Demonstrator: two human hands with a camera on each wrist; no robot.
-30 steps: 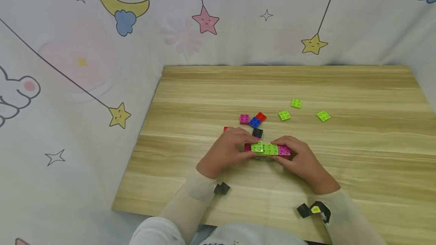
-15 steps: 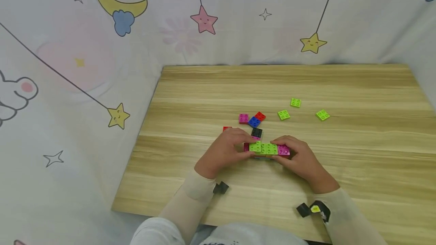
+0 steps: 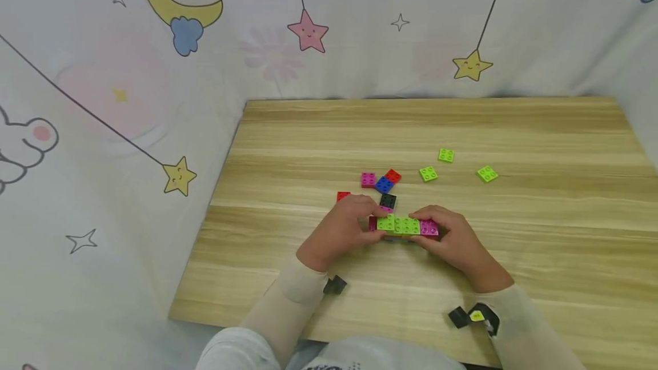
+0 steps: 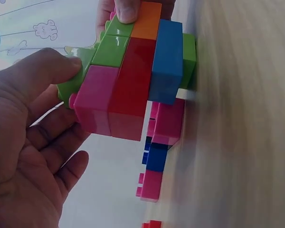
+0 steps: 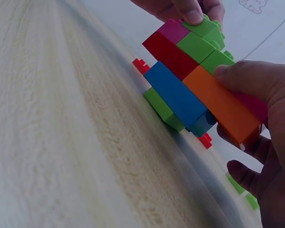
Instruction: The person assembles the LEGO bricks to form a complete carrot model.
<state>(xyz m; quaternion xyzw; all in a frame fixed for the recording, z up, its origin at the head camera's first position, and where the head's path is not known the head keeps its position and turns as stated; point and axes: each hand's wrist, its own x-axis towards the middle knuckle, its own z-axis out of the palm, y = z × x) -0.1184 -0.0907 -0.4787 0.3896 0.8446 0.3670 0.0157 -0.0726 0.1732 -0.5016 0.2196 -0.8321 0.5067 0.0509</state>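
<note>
A stack of building bricks stands in front of me, with red (image 4: 135,71), orange (image 5: 223,104) and blue bricks (image 4: 167,61) in its middle layers. A green brick (image 5: 166,111) is at its bottom. Its top row shows a magenta brick (image 3: 429,228) at the right and green ones beside it. My left hand (image 3: 341,227) pinches a light green brick (image 3: 385,222) between thumb and fingers on the left part of that row. My right hand (image 3: 457,238) grips the stack's right end, thumb on the near side and fingers behind.
Behind the stack lie a black brick (image 3: 388,201), a blue brick (image 3: 384,185), a magenta brick (image 3: 368,180) and red bricks (image 3: 393,176). Several loose green bricks (image 3: 428,174) lie farther right. A printed curtain (image 3: 360,67) borders the wooden table (image 3: 545,233) behind and at left.
The light green brick in my left hand has shifted slightly left and now sits more squarely over the top row. My right hand keeps its grip in place.
</note>
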